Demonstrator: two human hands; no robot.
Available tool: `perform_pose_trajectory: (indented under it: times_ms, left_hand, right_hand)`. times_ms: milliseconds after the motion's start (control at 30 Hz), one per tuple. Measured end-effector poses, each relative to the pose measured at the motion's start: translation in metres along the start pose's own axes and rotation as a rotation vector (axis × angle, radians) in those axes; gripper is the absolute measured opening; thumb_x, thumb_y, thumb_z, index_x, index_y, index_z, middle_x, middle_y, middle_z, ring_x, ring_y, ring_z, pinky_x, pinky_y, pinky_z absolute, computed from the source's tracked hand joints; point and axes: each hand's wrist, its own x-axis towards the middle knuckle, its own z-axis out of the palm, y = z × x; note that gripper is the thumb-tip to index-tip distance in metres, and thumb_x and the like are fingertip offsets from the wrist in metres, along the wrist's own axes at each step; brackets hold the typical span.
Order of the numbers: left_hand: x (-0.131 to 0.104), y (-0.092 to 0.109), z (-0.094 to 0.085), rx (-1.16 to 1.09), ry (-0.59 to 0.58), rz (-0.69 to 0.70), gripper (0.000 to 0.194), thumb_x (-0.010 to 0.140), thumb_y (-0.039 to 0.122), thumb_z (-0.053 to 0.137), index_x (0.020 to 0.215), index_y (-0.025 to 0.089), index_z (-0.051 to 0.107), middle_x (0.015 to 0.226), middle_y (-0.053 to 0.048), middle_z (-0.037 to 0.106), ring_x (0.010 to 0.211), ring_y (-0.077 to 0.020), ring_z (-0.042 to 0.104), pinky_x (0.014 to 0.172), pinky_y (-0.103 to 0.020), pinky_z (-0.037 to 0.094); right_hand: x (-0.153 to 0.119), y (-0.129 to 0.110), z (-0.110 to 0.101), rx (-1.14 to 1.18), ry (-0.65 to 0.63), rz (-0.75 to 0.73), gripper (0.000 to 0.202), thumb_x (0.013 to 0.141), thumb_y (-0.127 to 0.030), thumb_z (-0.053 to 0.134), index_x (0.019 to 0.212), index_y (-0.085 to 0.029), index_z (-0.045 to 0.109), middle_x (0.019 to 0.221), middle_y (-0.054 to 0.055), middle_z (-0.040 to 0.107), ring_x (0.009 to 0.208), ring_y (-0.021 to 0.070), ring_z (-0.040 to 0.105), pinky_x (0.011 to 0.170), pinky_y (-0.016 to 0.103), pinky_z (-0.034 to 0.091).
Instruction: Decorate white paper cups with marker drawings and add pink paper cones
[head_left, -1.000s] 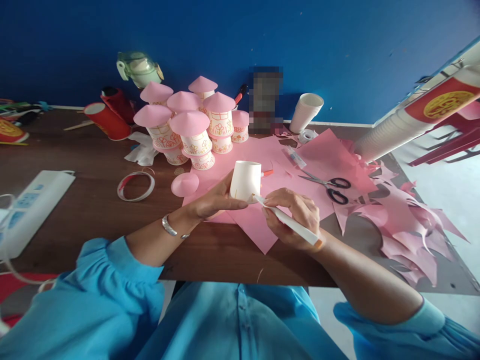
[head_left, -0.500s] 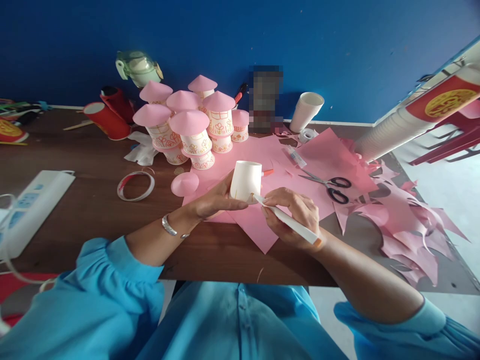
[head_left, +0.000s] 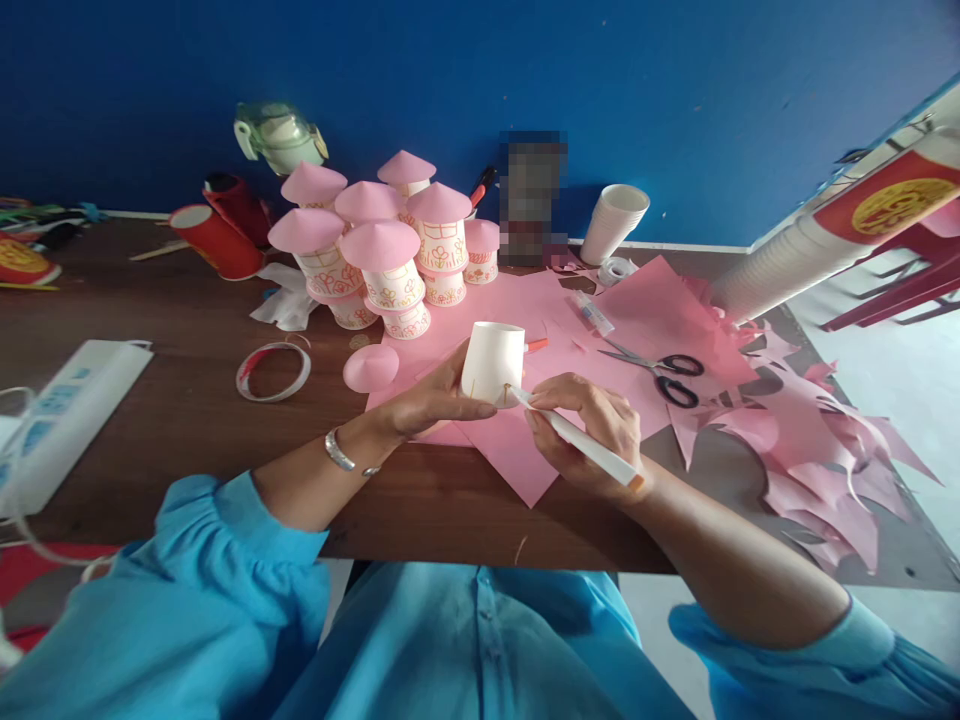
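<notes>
Paper cup [head_left: 493, 359] tapers smoothly in left hand [head_left: 429, 401].

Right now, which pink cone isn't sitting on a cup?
The lone pink cone lying nearest the left hand; the other cones all sit on cups.

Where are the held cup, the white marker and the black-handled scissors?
Held cup [head_left: 493, 358]: head view, middle of its side wall.
White marker [head_left: 596, 452]: head view, middle of its barrel.
Black-handled scissors [head_left: 656, 367]: head view, where blades and handles meet.
</notes>
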Motion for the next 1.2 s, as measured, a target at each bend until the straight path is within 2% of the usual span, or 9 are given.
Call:
perform_pose_trajectory:
  times_ms: [267, 467, 567, 700, 867, 1067, 1200]
  left_hand:
    - [0.0003, 0.0009, 0.0, -0.001, -0.008, 0.001, 0.081, 0.078, 0.026, 0.089, 0.153, 0.028, 0.058, 0.141, -0.014, 0.071, 0.126, -0.0325, 0.064, 0.095, -0.038, 0.056]
    - [0.0, -0.0014, -0.0022, 0.009, -0.023, -0.002, 0.083, 0.08, 0.026, 0.088, 0.156, 0.03, 0.054, 0.158, -0.013, 0.059, 0.143, -0.0356, 0.054, 0.096, -0.035, 0.055]
    - [0.0001, -0.0024, -0.0035, 0.005, -0.025, 0.001, 0.083, 0.08, 0.026, 0.088, 0.156, 0.029, 0.054, 0.158, -0.014, 0.058, 0.145, -0.0369, 0.053, 0.096, -0.036, 0.055]
    - [-0.0004, -0.0012, -0.0025, 0.002, -0.016, 0.01, 0.081, 0.08, 0.025, 0.088, 0.155, 0.028, 0.055, 0.151, -0.015, 0.065, 0.142, -0.0369, 0.056, 0.099, -0.039, 0.056]
    - [-0.0008, 0.0008, 0.0, 0.001, -0.004, 0.004, 0.081, 0.08, 0.025, 0.088, 0.154, 0.028, 0.057, 0.149, -0.014, 0.067, 0.14, -0.0354, 0.057, 0.1, -0.04, 0.055]
    - [-0.0003, 0.0014, 0.0008, -0.007, 0.0, -0.005, 0.081, 0.079, 0.026, 0.089, 0.153, 0.028, 0.057, 0.138, -0.014, 0.073, 0.125, -0.0318, 0.065, 0.094, -0.038, 0.055]
    - [-0.0003, 0.0014, 0.0009, 0.001, -0.008, -0.012, 0.081, 0.08, 0.026, 0.088, 0.154, 0.028, 0.057, 0.139, -0.014, 0.071, 0.124, -0.0305, 0.064, 0.09, -0.035, 0.055]
  right_hand:
    - [-0.0002, -0.0005, -0.0005, -0.003, -0.008, 0.009, 0.02, 0.093, -0.008, 0.065, 0.102, -0.024, 0.058, 0.08, 0.0, 0.072, 0.068, 0.0136, 0.073, 0.06, 0.024, 0.059]
    - [-0.0005, -0.0011, 0.0004, -0.009, -0.005, -0.001, 0.02, 0.093, -0.007, 0.065, 0.102, -0.024, 0.058, 0.08, 0.0, 0.072, 0.068, 0.0136, 0.073, 0.061, 0.023, 0.06]
    - [-0.0008, -0.0018, 0.0003, -0.008, -0.004, 0.003, 0.019, 0.094, -0.008, 0.065, 0.102, -0.024, 0.058, 0.081, -0.001, 0.072, 0.068, 0.0132, 0.073, 0.061, 0.023, 0.06]
    - [-0.0004, -0.003, -0.0008, 0.021, 0.001, 0.011, 0.02, 0.093, -0.008, 0.065, 0.102, -0.024, 0.059, 0.081, -0.001, 0.072, 0.069, 0.0134, 0.074, 0.062, 0.024, 0.061]
    - [0.0009, -0.003, -0.0021, 0.032, 0.009, 0.001, 0.022, 0.092, -0.006, 0.065, 0.102, -0.024, 0.06, 0.08, -0.002, 0.072, 0.068, 0.0136, 0.073, 0.061, 0.025, 0.062]
    - [0.0014, -0.0024, -0.0023, 0.009, -0.023, -0.011, 0.022, 0.092, -0.005, 0.065, 0.101, -0.024, 0.058, 0.078, -0.002, 0.071, 0.066, 0.0129, 0.072, 0.062, 0.024, 0.061]
    - [0.0018, -0.0025, -0.0022, 0.013, -0.027, -0.009, 0.022, 0.092, -0.006, 0.065, 0.102, -0.024, 0.059, 0.079, -0.002, 0.072, 0.067, 0.0134, 0.073, 0.062, 0.024, 0.061]
